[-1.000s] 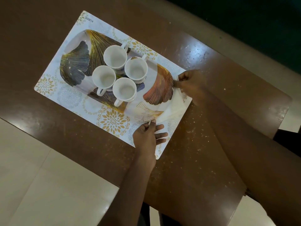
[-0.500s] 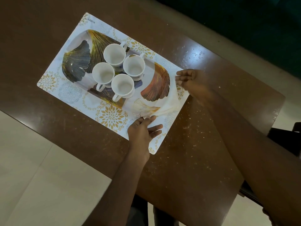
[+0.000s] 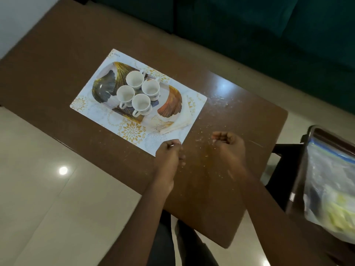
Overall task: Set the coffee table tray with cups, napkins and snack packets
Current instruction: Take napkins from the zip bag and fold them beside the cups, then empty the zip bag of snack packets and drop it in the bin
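An oval tray (image 3: pixel 103 89) with a gold and dark leaf pattern lies on a white floral placemat (image 3: pixel 130 131) on the brown coffee table (image 3: pixel 211 189). Several white cups (image 3: pixel 134 79) stand together in the tray's middle. A folded white napkin (image 3: pixel 182 120) lies at the tray's near right end, partly over its rim. My left hand (image 3: pixel 169 156) hovers at the placemat's near corner with loosely curled fingers, holding nothing. My right hand (image 3: pixel 228 148) hangs over bare table to the right of the mat, also loosely curled and holding nothing.
A clear plastic bag with yellow snacks (image 3: pixel 330 189) rests on a dark seat at the right edge. A teal sofa (image 3: pixel 269 25) runs behind the table. Pale tiled floor (image 3: pixel 48 189) lies to the left. Crumbs speckle the table's right half.
Both hands have let go of the napkin and pulled back toward me, off the tray. The napkin stays at the tray's right end. The view has lifted and widened.
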